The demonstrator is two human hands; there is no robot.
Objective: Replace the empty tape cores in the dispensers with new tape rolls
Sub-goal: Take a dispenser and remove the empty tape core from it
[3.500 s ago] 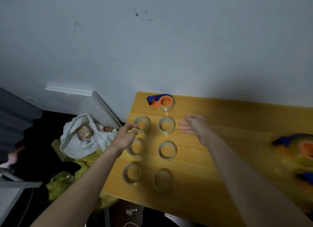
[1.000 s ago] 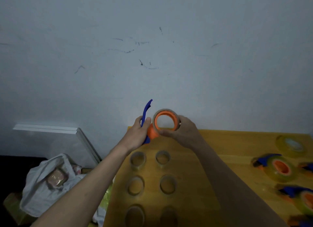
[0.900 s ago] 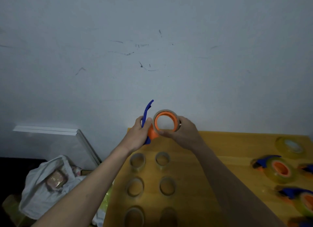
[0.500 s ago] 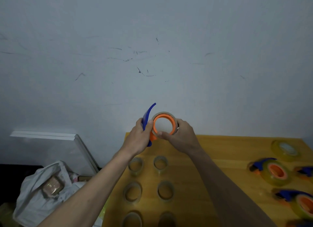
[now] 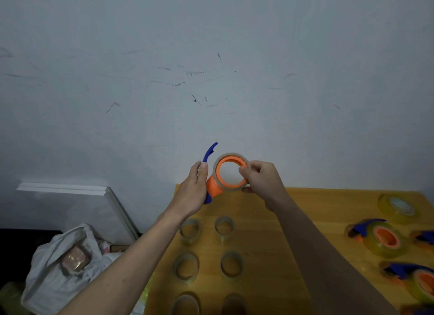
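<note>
I hold an orange and blue tape dispenser [image 5: 212, 185] up in front of the wall, above the far left of the wooden table [image 5: 265, 256]. My left hand [image 5: 191, 192] grips its blue handle. My right hand [image 5: 260, 180] pinches the thin tape core [image 5: 231, 156] that rings the orange hub. Several empty cores [image 5: 226, 227] lie in two columns on the table below. At the right are a fresh tape roll [image 5: 398, 206] and dispensers loaded with tape [image 5: 381, 238].
A white plastic bag [image 5: 58, 265] with a brown packet sits on the floor left of the table. A white board [image 5: 70, 206] leans on the wall there. The table's left edge runs just under my left forearm.
3.5 s ago the dispenser lay on the table and both hands were empty. Both hands have since lifted it. Over the last second the blue handle has tilted right.
</note>
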